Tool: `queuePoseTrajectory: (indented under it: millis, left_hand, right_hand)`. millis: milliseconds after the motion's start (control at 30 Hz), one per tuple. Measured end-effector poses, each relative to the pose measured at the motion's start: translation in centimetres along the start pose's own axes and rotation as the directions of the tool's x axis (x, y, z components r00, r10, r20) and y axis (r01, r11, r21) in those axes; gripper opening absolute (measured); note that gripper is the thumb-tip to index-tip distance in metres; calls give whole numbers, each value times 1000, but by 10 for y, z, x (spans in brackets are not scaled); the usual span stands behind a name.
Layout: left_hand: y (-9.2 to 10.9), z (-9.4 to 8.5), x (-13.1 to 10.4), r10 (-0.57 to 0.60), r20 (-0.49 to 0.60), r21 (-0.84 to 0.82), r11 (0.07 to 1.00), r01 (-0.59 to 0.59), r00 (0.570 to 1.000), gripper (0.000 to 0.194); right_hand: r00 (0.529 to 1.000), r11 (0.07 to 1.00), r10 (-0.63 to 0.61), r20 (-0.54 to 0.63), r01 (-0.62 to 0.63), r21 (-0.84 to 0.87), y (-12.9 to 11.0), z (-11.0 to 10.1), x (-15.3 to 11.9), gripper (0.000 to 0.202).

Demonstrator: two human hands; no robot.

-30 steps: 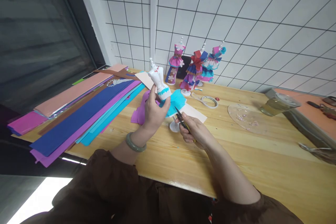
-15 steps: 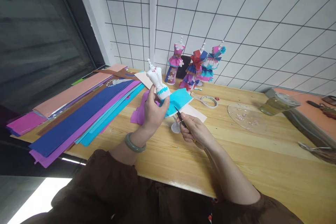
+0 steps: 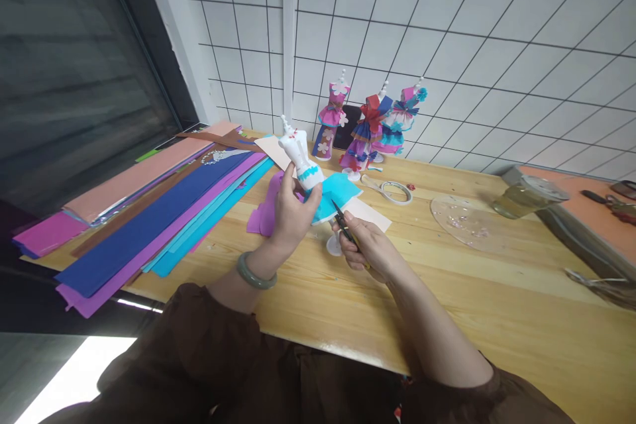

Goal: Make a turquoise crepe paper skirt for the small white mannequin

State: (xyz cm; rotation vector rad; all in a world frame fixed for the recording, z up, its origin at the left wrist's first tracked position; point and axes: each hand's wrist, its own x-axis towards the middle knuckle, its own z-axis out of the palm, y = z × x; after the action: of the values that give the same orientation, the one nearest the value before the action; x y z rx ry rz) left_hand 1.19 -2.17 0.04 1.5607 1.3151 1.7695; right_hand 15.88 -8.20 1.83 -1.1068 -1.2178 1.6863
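Note:
A small white dress form (image 3: 297, 149) leans in my left hand (image 3: 297, 212), which is wrapped round its lower body. A blue zigzag trim circles its hips, and a sheet of bright blue crepe paper (image 3: 338, 193) spreads out to the right below it. My right hand (image 3: 365, 244) is closed on scissors (image 3: 342, 220) with dark blades, whose tips lie at the near edge of the blue paper. The form's round white base (image 3: 334, 245) shows under the paper. Purple paper (image 3: 265, 209) lies behind my left hand.
Stacked coloured crepe paper strips (image 3: 163, 212) cover the table's left. Several dressed mannequins (image 3: 370, 119) stand at the wall. A tape roll (image 3: 396, 192), a clear round plate (image 3: 464, 222) with small bits and a glass jar (image 3: 529, 195) are on the right. A pale paper piece (image 3: 372, 213) lies under the blue one.
The dress form has tilted slightly and shifted a little down, and the far edge of the blue paper has dropped. Both hands keep nearly the same places.

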Motion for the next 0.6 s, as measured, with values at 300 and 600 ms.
queuePoseTrajectory:
  millis: [300, 600]
  left_hand:
    - [-1, 2, -3, 27, 14, 34, 999, -28, 1000, 64]
    - [-2, 3, -3, 12, 20, 7, 1000, -12, 1000, 64]
  right_hand:
    - [1000, 1000, -9, -28, 8, -14, 0, 2, 1, 37]
    - [1000, 1000, 2, -27, -2, 4, 2, 0, 3, 36]
